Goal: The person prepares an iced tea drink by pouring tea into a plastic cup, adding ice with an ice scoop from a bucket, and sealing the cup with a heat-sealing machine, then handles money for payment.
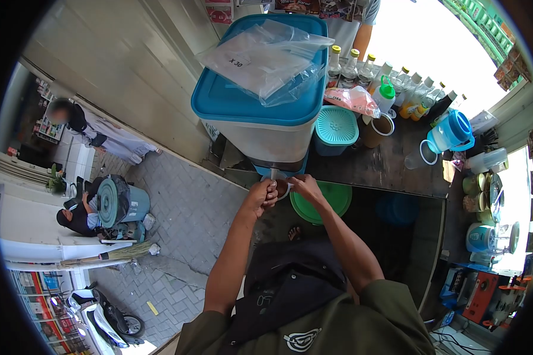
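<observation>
My left hand (262, 197) is closed at the tap at the base of a large white container with a blue lid (213, 97). My right hand (307, 188) pinches the rim of a clear plastic cup (282, 188), which sits just under the tap between both hands. Something brownish shows in the cup, partly hidden by my fingers. Clear plastic bags (266, 56) lie on the blue lid. Below my right hand is a round green lid or basin (331, 201).
Right of the container, a dark counter (361, 174) holds a teal-lidded tub (336, 125), several bottles (349, 71) and a blue jug (453, 133). Another person (364, 35) stands behind the bottles. Two people (115, 136) (77, 218) are outside at the left, near a lidded bin (133, 204).
</observation>
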`<state>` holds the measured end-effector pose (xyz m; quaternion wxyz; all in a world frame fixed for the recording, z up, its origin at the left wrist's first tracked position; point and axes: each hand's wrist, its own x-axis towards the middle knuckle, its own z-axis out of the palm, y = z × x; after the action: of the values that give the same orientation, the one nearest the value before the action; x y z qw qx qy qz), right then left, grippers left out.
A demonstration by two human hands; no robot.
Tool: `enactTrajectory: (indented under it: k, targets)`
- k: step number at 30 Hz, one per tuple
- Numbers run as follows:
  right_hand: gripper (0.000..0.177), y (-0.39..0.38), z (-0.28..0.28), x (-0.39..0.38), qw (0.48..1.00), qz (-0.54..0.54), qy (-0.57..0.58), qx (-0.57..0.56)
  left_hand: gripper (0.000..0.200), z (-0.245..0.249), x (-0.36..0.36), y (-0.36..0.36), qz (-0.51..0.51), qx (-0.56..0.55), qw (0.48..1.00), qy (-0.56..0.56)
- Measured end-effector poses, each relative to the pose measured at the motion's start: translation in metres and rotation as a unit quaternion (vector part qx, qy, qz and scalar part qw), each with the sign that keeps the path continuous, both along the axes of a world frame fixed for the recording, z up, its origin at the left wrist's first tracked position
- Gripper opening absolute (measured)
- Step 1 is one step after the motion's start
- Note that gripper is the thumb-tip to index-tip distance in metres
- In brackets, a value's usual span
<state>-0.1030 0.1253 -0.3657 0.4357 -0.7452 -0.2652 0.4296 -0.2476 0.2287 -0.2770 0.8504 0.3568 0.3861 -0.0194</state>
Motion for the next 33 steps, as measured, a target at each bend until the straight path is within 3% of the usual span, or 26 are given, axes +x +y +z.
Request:
enactTrajectory:
  k: [10, 33]
  targets:
    - [0.039, 0.001, 0.004, 0.003, 0.999, -0.006, 0.048, -0.009, 0.035, 0.001, 0.001, 0.000, 0.002, 0.013, 1.000, 0.006]
    - [0.044, 0.002, 0.006, 0.007, 1.000, -0.002, 0.008, -0.022, 0.031, -0.004, 0.000, 0.003, -0.010, 0.036, 0.999, -0.011]
